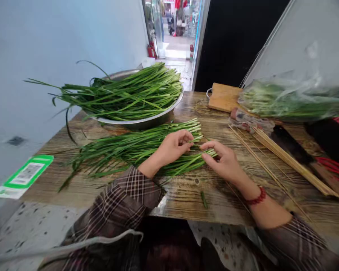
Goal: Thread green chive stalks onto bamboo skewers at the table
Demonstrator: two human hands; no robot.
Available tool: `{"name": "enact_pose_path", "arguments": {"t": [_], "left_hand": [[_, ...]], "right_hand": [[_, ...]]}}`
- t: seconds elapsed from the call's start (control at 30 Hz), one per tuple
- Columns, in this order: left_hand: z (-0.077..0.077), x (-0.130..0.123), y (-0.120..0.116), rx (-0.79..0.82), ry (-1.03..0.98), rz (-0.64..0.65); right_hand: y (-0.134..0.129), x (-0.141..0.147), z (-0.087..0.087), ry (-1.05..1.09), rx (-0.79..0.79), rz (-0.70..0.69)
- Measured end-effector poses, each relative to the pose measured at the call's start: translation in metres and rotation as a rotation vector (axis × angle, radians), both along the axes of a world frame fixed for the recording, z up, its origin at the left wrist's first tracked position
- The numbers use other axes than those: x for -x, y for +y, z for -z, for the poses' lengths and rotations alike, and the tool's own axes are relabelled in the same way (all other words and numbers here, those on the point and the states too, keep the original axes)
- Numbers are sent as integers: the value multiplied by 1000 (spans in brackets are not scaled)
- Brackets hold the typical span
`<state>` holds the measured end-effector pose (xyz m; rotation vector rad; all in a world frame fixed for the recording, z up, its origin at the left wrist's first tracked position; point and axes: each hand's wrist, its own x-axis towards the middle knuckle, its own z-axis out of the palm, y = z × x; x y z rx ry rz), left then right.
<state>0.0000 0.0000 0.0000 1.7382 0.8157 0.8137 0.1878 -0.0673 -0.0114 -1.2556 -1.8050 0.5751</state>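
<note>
At the near side of the brown wood-grain counter (186, 195), the left hand (176, 145) curls its fingers loosely around a pale stem end, and the right hand (224, 160) has thumb and forefinger slightly parted at the tips of the loose pile of long green stalks (135, 146). Beyond sits a silver metal basin (147, 120) heaped with more stalks, left of an orange-brown wooden board (224, 97); a green-bordered white QR-code card (26, 175), its small print unreadable, lies at the left edge. Farthest off, an open glass doorway (175, 41) stands between a pale wall (73, 34) and a black panel (237, 41).
</note>
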Motion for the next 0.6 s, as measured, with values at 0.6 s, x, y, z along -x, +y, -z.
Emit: {"name": "enact_pose_path", "arguments": {"t": [0.6], "left_hand": [[0, -2, -2, -253, 80, -151]], "right_hand": [[1, -2, 3, 51, 95, 35]]}}
